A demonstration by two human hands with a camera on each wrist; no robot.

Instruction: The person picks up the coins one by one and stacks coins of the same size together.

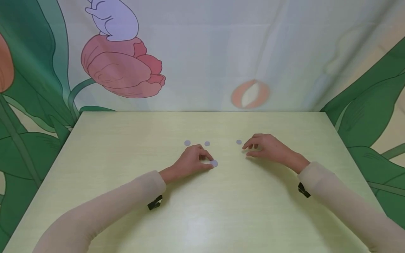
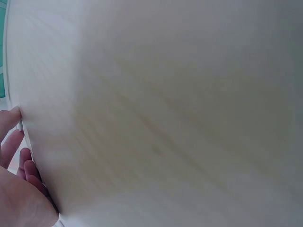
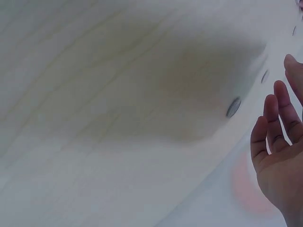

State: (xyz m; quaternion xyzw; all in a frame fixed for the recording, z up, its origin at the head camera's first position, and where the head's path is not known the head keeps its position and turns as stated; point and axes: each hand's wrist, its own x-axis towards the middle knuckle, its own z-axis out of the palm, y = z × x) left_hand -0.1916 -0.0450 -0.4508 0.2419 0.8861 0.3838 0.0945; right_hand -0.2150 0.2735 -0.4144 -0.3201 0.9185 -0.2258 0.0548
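My left hand (image 1: pixel 191 161) is low over the middle of the table, pinching a silver coin (image 1: pixel 214 163) between thumb and forefinger. In the left wrist view that coin's thin edge (image 2: pixel 20 126) shows between the fingertips, and the other fingers curl in toward the palm. To the right, my right hand (image 1: pixel 269 148) hovers with relaxed, slightly bent fingers and nothing between them. Its fingertips are just right of a second coin (image 1: pixel 238 142), which lies flat; the right wrist view shows this coin (image 3: pixel 233 108) beside the fingers (image 3: pixel 271 111).
Two more coins, one at the left (image 1: pixel 187 143) and one nearer the middle (image 1: pixel 207 143), lie flat beyond my left hand, roughly in line with the right-hand coin. The pale wooden table (image 1: pixel 126 140) ends at a printed curtain (image 1: pixel 202 70) with flowers and leaves.
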